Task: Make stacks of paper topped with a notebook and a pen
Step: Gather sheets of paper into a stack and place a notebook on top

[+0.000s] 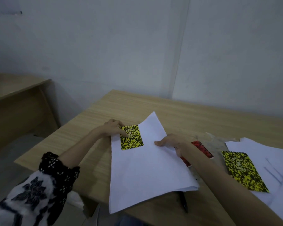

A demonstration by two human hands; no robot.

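containers: none to be seen; everything lies flat on the light wood-grain table (178,115).
paper: your thick stack of plain white paper sheets (147,170) sits at the near middle of the table, its near corner hanging past the edge.
notebook: a small yellow-and-black speckled notebook (131,137) lies on the stack's far left part.
left hand: your left hand (113,128) rests on that notebook, fingers stretched flat over its far left corner.
right hand: your right hand (173,141) lies at the stack's right edge, thumb flat on the top sheet; whether the fingers curl under, you cannot tell.
pen: a dark pen (183,203) lies partly under the stack's near right corner.
others: a red spiral notebook (201,149) shows beyond your right wrist; a second yellow-and-black speckled notebook (245,171) lies on loose white sheets (265,152) at the right.
writing: the cover labels are too blurred to read.
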